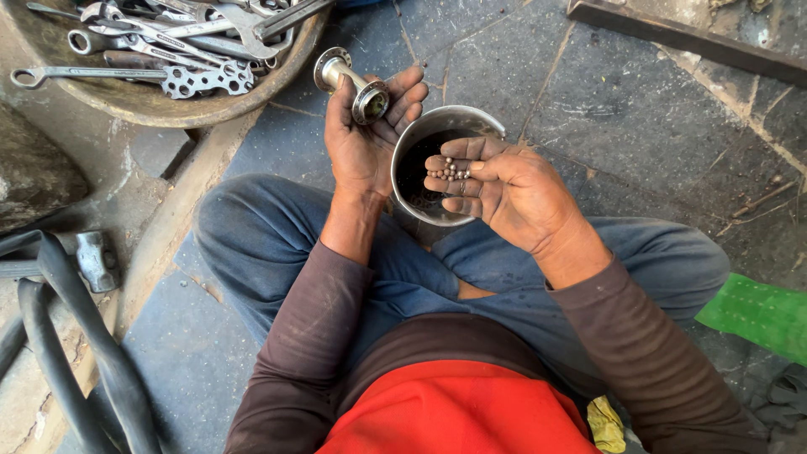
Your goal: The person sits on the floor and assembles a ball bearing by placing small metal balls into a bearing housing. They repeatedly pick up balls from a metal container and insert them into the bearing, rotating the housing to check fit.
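Observation:
My left hand (366, 134) is raised palm up and grips a metal wheel hub (353, 84) by its flanged end. My right hand (496, 185) hovers over a steel bowl (471, 118) that stands on the floor between my knees. Several small steel bearing balls (450, 171) lie along its cupped fingers. The bowl holds dark liquid (414, 172). Both hands are grimy.
A large round pan (126, 101) at the upper left is full of spanners (168, 42). A hammer head (94, 256) and black rubber tubes (76, 336) lie at the left. A metal bar (689, 38) sits at the top right, a green sheet (756, 315) at the right.

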